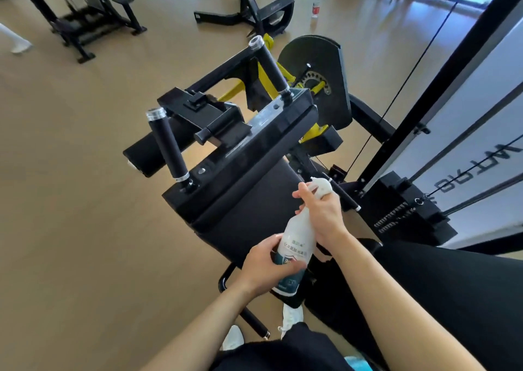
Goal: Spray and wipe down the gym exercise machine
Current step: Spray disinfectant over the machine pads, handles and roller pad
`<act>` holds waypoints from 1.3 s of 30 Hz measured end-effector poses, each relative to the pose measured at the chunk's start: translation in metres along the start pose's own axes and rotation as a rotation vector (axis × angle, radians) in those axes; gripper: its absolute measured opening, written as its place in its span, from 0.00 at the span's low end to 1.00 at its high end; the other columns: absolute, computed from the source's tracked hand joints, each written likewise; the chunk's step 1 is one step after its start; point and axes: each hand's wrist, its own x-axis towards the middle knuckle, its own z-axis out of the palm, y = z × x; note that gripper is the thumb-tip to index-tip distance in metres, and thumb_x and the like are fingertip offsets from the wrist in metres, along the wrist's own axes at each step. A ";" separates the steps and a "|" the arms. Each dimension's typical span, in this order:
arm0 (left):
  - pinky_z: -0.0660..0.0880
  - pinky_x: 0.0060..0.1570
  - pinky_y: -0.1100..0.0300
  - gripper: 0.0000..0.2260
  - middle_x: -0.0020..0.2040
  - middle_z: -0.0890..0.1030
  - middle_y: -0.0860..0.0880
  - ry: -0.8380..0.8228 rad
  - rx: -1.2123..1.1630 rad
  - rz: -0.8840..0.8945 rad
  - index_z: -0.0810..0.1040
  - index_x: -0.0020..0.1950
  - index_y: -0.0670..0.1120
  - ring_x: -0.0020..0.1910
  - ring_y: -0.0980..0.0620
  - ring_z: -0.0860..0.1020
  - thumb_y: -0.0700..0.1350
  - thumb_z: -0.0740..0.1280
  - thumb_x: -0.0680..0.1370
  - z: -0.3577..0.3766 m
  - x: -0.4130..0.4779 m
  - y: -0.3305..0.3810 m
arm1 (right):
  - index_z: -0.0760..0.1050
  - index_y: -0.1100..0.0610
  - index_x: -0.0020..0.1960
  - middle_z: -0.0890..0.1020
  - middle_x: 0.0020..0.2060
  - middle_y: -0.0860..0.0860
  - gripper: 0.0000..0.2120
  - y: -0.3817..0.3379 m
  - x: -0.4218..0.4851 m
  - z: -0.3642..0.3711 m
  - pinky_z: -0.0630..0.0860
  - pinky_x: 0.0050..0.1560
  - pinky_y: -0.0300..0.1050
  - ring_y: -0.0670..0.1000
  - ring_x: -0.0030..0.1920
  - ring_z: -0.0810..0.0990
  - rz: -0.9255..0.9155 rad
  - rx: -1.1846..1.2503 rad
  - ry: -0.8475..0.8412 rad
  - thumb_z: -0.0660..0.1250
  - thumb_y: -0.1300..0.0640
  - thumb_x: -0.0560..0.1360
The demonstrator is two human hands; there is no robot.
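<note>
Item, spray bottle (297, 235): we are steadying its labelled body in the curled fingers of our left hand (263, 269) while our right hand (322, 212) is wrapping the neck, a white cloth (321, 186) bunched in those same fingers, probably readying both tools over the machine's black pad (249, 201). Surroundings: two upright grip handles (167, 141) are rising beyond the pad, likely interrupting long wipes; a weight stack (407, 209) is standing right, another bottle (316, 5) far off on the floor (70, 172).
</note>
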 end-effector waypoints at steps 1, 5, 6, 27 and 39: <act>0.82 0.54 0.56 0.25 0.54 0.84 0.60 0.009 -0.003 0.001 0.80 0.62 0.59 0.52 0.61 0.83 0.60 0.79 0.67 0.003 0.005 0.004 | 0.81 0.60 0.46 0.87 0.40 0.51 0.12 -0.001 0.007 -0.004 0.81 0.37 0.47 0.49 0.32 0.80 0.015 -0.008 0.032 0.70 0.51 0.80; 0.83 0.53 0.57 0.25 0.54 0.84 0.60 0.009 0.004 -0.002 0.79 0.62 0.59 0.52 0.61 0.83 0.59 0.79 0.68 0.011 0.021 0.019 | 0.80 0.62 0.47 0.86 0.39 0.53 0.16 -0.006 0.025 -0.020 0.80 0.37 0.46 0.49 0.33 0.82 0.065 -0.001 0.106 0.69 0.48 0.81; 0.83 0.53 0.57 0.23 0.54 0.84 0.60 0.008 -0.002 -0.005 0.79 0.62 0.60 0.52 0.61 0.83 0.59 0.80 0.68 0.012 0.023 0.022 | 0.80 0.62 0.48 0.86 0.40 0.53 0.15 -0.008 0.028 -0.024 0.80 0.36 0.45 0.49 0.33 0.82 0.070 0.013 0.105 0.69 0.48 0.81; 0.82 0.44 0.62 0.23 0.51 0.85 0.55 0.108 -0.152 0.155 0.80 0.62 0.56 0.50 0.58 0.84 0.54 0.82 0.69 -0.039 0.044 0.063 | 0.78 0.60 0.49 0.87 0.49 0.59 0.08 -0.095 0.032 0.019 0.83 0.39 0.49 0.50 0.34 0.81 -0.107 0.133 -0.037 0.71 0.55 0.80; 0.85 0.51 0.48 0.22 0.51 0.87 0.52 0.161 -0.290 0.272 0.81 0.62 0.52 0.48 0.54 0.86 0.56 0.79 0.72 -0.096 0.073 0.122 | 0.76 0.59 0.55 0.86 0.44 0.56 0.14 -0.185 0.057 0.068 0.85 0.40 0.51 0.53 0.35 0.83 -0.188 0.000 0.024 0.73 0.49 0.78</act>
